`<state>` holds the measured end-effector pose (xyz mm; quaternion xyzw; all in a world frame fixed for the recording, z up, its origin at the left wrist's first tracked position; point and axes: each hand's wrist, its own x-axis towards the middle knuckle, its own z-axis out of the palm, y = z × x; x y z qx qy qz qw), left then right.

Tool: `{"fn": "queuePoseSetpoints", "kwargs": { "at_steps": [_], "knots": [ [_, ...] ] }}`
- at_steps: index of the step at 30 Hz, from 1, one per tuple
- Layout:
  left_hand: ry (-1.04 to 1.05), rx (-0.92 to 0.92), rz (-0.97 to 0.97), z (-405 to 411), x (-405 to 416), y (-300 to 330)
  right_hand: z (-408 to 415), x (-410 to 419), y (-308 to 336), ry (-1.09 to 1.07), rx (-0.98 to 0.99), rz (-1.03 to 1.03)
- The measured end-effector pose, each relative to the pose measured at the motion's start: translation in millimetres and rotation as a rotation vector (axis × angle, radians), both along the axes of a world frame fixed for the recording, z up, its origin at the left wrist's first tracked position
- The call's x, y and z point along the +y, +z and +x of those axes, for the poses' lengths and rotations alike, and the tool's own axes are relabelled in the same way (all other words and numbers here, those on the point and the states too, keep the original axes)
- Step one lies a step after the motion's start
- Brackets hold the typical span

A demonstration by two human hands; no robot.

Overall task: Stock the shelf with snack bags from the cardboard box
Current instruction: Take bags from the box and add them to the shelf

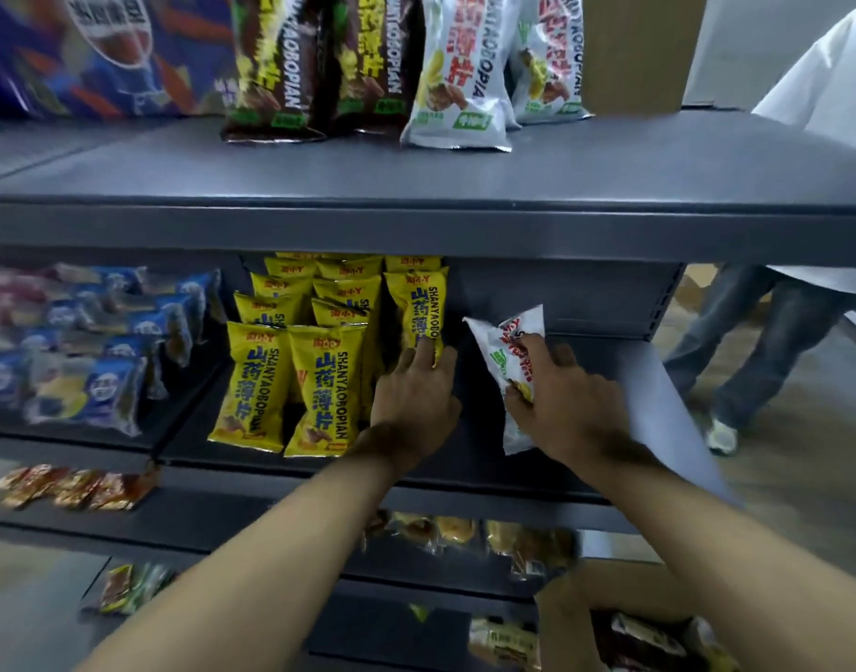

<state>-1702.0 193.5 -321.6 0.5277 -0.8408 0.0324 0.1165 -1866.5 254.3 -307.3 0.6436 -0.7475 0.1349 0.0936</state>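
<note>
While the right hand (pixel 559 405) clasps a white crinkly snack bag (pixel 506 361), left hand (pixel 414 390) relaxed, fingertips touching a yellow snack bag (pixel 419 308), dark grey metal shelf (pixel 489 443).

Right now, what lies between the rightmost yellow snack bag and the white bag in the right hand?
Only bare dark shelf shows between the yellow snack bag and the white bag, in the head view.

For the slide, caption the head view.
Right hand sets a white snack bag beside yellow bags; left hand steadies them.
</note>
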Motion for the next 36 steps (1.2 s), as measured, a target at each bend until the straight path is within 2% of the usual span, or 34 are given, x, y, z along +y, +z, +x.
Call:
{"fn": "queuePoseSetpoints", "kwargs": {
  "at_steps": [3,8,14,20,28,36],
  "knots": [
    [-0.023,-0.039,0.004,14,22,24,13,27,17,0.044,0.025,0.011],
    [-0.06,-0.09,0.001,41,60,62,40,74,46,0.0,0.072,-0.029],
    [-0.192,-0.047,-0.161,96,105,115,88,126,97,-0.012,0.086,-0.16],
    [-0.228,0.048,-0.26,141,136,175,121,165,162,-0.048,0.07,-0.291],
    [-0.28,0.173,-0.358,131,127,248,115,151,232,-0.12,-0.012,-0.425],
    [-0.269,0.219,-0.375,92,75,272,65,89,250,-0.101,-0.024,-0.414]
  ]
}}
